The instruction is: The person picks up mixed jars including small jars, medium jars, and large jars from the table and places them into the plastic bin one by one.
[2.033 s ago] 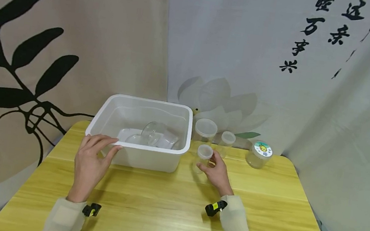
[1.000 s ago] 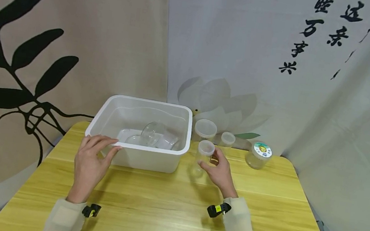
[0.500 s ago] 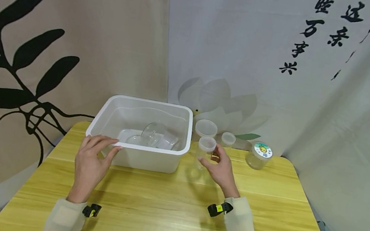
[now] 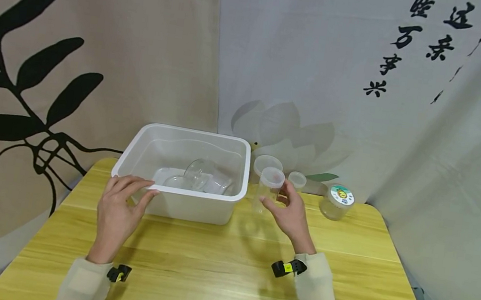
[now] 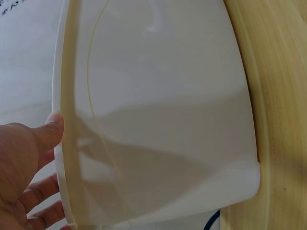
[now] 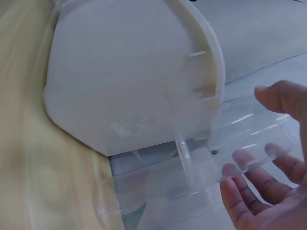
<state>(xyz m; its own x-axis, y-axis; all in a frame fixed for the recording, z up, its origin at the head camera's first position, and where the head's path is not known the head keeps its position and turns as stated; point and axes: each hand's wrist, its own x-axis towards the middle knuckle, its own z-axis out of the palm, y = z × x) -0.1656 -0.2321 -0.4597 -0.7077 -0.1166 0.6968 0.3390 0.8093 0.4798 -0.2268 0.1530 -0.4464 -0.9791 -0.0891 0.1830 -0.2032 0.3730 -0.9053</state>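
Observation:
My left hand [image 4: 117, 212] grips the near-left rim of a white plastic tub [image 4: 190, 207], thumb outside and fingers over the edge. In the left wrist view the thumb [image 5: 50, 132] presses the tub's rim. My right hand [image 4: 291, 219] holds a clear plastic jar [image 4: 269, 188] with a whitish lid, upright, just right of the tub. In the right wrist view the thumb and fingertips lie around the clear jar [image 6: 244, 139], its base above the table. Several clear containers [image 4: 206, 176] lie inside the tub.
Behind the held jar stands a wider lidded jar [image 4: 267, 163]; a small lidded jar [image 4: 297, 179] is to its right. Farther right is a squat jar [image 4: 336, 202] with a printed lid. The wooden table [image 4: 207, 271] meets hanging cloth [image 4: 303, 77] at the back.
My right hand has raised the jar and shifted it slightly right, so its lid now partly covers the wider jar behind. The left hand and tub have stayed put.

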